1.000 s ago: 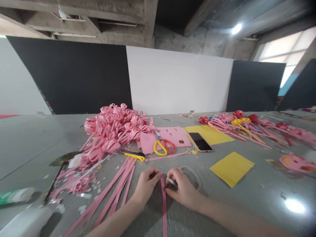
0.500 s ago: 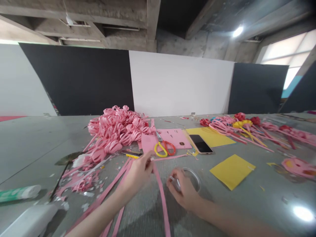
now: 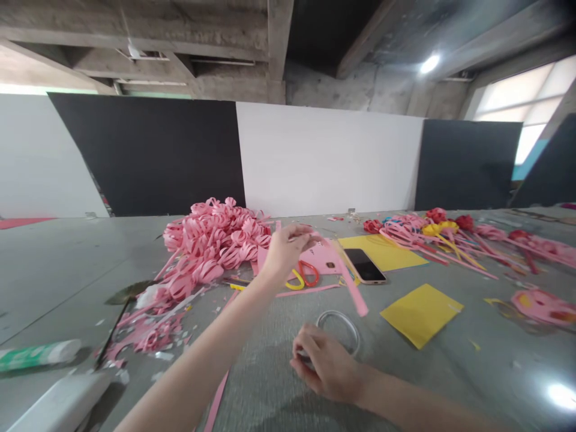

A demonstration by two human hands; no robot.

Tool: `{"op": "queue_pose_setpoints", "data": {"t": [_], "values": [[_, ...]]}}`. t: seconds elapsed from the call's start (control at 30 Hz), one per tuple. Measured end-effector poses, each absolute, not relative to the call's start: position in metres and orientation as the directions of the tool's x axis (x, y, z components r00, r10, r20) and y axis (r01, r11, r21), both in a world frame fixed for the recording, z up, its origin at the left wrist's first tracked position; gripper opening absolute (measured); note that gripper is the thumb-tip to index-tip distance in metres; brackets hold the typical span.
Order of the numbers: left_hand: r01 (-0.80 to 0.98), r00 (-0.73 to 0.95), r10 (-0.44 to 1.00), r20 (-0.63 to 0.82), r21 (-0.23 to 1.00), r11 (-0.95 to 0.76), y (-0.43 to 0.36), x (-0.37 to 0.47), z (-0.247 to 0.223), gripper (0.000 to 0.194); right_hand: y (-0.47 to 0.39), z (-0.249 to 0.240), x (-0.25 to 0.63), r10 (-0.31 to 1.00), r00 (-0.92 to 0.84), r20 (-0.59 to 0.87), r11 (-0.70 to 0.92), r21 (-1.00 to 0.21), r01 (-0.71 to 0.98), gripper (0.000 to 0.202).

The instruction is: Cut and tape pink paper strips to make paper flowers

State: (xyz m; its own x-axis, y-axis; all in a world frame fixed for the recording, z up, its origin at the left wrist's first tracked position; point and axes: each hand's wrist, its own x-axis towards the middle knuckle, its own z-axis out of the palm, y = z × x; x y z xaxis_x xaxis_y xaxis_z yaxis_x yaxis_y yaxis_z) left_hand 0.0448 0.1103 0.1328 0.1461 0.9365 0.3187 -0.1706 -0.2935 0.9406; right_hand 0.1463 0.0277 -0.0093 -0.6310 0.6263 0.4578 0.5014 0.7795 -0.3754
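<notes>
1 pink paper strip (image 3: 353, 288), raised, pinched at 1 end in left hand (image 3: 290, 249).
Strip: free end extends rightward, near phone (image 3: 365, 266). Right hand (image 3: 326, 363): fingers curled, at clear ring (image 3: 339, 313); grip cannot be determined. Scissors (image 3: 309, 274): beyond left forearm.
</notes>
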Motion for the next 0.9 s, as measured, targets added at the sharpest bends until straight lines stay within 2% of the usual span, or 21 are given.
{"op": "queue_pose_setpoints", "data": {"t": [0.2,0.37,0.6,0.8,0.9], "values": [[0.078,0.184,0.978,0.103,0.99,-0.119,0.128,0.051,0.062,0.012,0.029,-0.011,0.144,0.647,-0.63,0.429,0.762,-0.345,0.547,0.006],[0.357,0.179,0.984,0.011,0.931,-0.075,0.127,0.023,0.011,0.015,0.029,-0.01,0.144,0.661,-0.626,0.414,0.75,-0.339,0.567,0.004],[0.689,0.197,0.974,0.111,0.691,-0.218,0.122,-0.018,0.001,0.025,0.028,-0.008,0.146,0.657,-0.633,0.409,0.754,-0.364,0.547,0.004],[0.817,0.296,0.935,0.193,0.456,-0.353,0.117,-0.028,0.006,0.034,0.028,-0.008,0.145,0.644,-0.639,0.421,0.765,-0.358,0.535,0.005],[0.861,0.32,0.929,0.189,0.351,-0.368,0.115,-0.028,0.007,0.031,0.028,-0.007,0.145,0.641,-0.646,0.415,0.768,-0.356,0.532,0.004]]}}
